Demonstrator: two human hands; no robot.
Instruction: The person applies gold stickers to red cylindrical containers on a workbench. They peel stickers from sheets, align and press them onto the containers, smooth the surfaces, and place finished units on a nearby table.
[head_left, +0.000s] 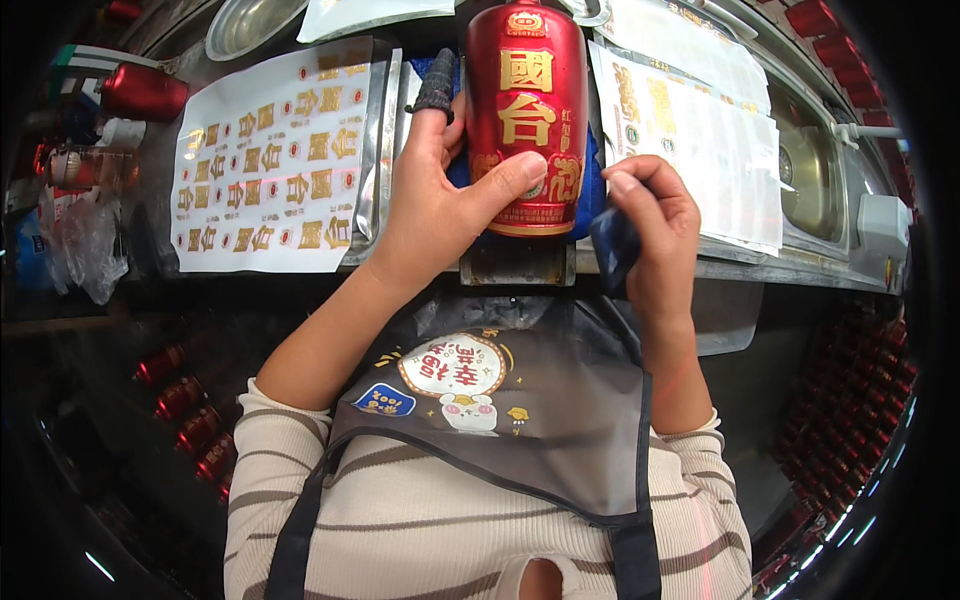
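A glossy red bottle [526, 90] with gold lettering lies in front of me, its base toward me, on a blue cloth [594, 165] over a metal stand [515, 265]. My left hand [440, 190] grips the bottle's left side, thumb across its lower front; a dark knitted finger cover [434, 85] sits on one fingertip. Beside the bottle's lower right, my right hand [662, 225] is closed with thumb and forefinger pinched. A dark blue, flat, slightly shiny piece [612, 245] hangs from that hand; its exact kind is unclear.
To the left lies a sheet of gold decals [270, 165]; more white decal sheets [690, 150] are stacked on the right. A metal basin [255, 25] stands far left, and a sink [810, 160] at the right. Several red bottles [190, 400] stand below at both sides.
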